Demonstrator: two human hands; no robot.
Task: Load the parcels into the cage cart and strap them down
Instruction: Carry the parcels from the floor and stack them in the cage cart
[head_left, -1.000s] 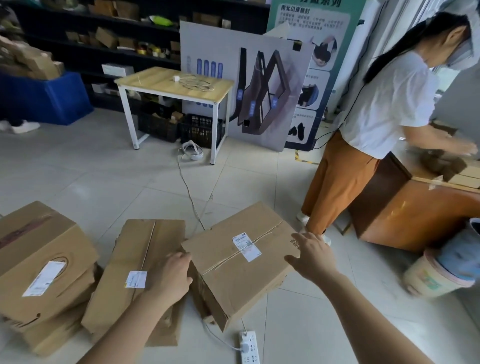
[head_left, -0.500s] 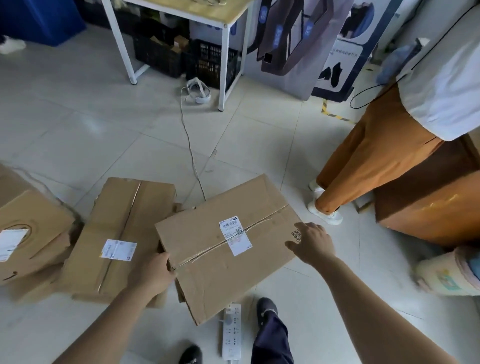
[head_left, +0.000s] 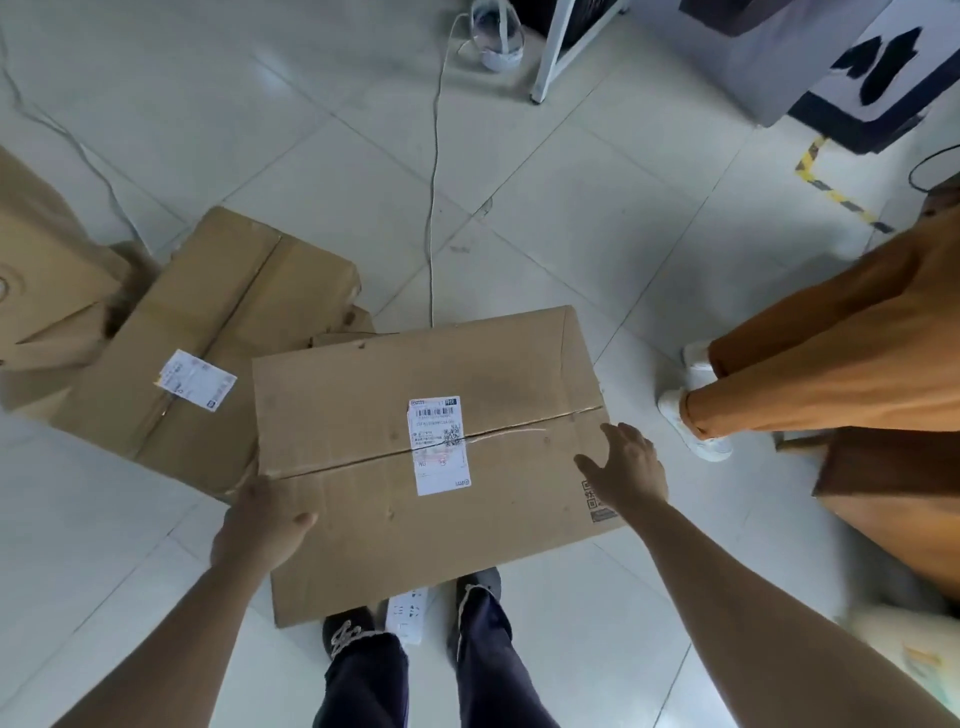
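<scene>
I judge this the pick-up step: the cardboard parcel (head_left: 363, 415) sits dead centre, left hand (head_left: 257, 527) gripping its 9 o'clock edge, right hand (head_left: 626, 470) spread flat at 3 o'clock; next, hook those fingers under and find the unseen cage cart.

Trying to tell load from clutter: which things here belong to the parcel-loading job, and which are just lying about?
Job: labelled parcel between left hand and right hand; second labelled parcel on the floor; third parcel at the left edge.
Lying about: power strip; white cable; table leg; a bystander's legs.
</scene>
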